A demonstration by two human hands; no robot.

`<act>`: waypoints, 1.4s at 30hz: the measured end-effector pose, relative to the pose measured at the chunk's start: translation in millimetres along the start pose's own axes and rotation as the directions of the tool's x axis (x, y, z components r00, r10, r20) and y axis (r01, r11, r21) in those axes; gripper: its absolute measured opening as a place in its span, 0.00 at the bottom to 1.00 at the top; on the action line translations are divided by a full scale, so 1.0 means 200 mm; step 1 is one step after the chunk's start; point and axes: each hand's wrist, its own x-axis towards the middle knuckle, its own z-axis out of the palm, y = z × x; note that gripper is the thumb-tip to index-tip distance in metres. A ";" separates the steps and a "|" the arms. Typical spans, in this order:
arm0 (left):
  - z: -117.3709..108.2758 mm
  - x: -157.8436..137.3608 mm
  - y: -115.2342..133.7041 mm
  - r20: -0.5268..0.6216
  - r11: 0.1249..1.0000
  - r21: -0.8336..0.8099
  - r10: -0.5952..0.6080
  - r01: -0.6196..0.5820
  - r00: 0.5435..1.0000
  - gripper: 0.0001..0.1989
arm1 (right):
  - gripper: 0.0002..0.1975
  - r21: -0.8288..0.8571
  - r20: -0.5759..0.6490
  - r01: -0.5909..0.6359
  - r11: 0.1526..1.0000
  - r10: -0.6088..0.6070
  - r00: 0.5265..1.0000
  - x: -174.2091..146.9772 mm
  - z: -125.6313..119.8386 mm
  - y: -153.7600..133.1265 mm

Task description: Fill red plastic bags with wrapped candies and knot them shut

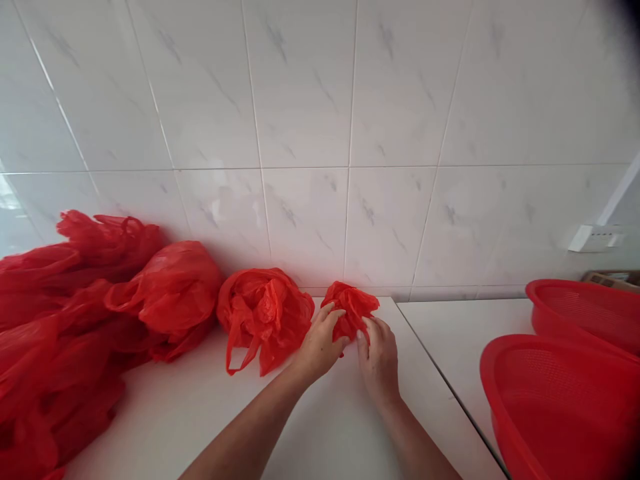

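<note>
A small, crumpled red plastic bag (352, 303) sits on the white tabletop against the tiled wall. My left hand (323, 340) curls its fingers and thumb round the bag's left side. From the right, my right hand (380, 353) pinches the bag's near right edge. What the bag contains, if anything, is hidden. Just left of my left hand rests a fuller red plastic bag (267, 310), its handle loop lying toward me. Another bulging red bag (180, 287) stands further left.
A heap of red plastic bags (55, 347) covers the left side. Two red plastic baskets (510, 373) with perforated walls stand at the right, beyond a seam in the tabletop (450, 387). A white socket (595, 238) is on the wall, above a cardboard box (613, 279).
</note>
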 end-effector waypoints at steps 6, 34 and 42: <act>0.25 0.14 -0.14 -0.024 0.985 0.149 -0.086 0.088 0.996 0.34 | 0.24 0.121 0.264 -0.074 0.990 0.040 0.964 0.01 0.08 0.13; 0.30 0.01 -0.10 -0.070 0.938 -0.339 -0.102 0.072 0.992 0.32 | 0.16 0.416 0.345 -0.643 0.644 0.542 0.766 -0.18 -0.19 -0.14; 0.21 -0.01 -0.15 -0.052 0.828 -0.540 -0.212 0.152 0.976 0.09 | 0.10 0.676 0.213 -0.590 0.442 0.648 0.731 -0.17 -0.47 -0.14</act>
